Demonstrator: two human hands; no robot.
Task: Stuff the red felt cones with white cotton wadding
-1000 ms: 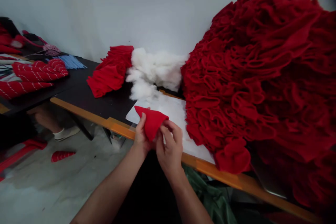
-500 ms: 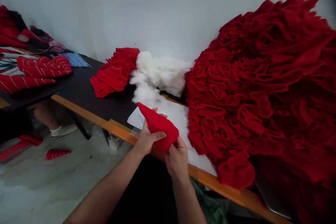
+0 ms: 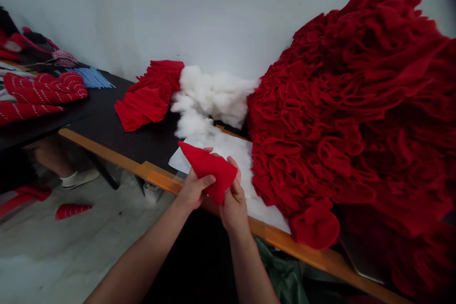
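Note:
A plain red felt cone (image 3: 210, 166) is held in both hands just above the table's front edge, its tip pointing up and to the left. My left hand (image 3: 194, 191) wraps round its side, thumb pressed on the front and fingers behind. At the wide end, my right hand (image 3: 233, 204) grips the rim between thumb and fingers; part of its fingers is hidden by the felt. White sheets (image 3: 265, 209) lie beneath, and fluffy white stuffing (image 3: 213, 95) is heaped just beyond the cone.
A tall heap of red felt cones (image 3: 338, 128) fills the right side. A smaller red felt stack (image 3: 149, 97) lies left of the stuffing. Striped red cones (image 3: 42, 88) and blue strips (image 3: 92, 77) are far left. One striped cone (image 3: 73, 211) lies on the floor near a person's foot (image 3: 80, 179).
My right hand has shifted its hold on the cone's wide end, with fingers now showing over the far side of the rim. The wide end looks flatter. The view has moved slightly right.

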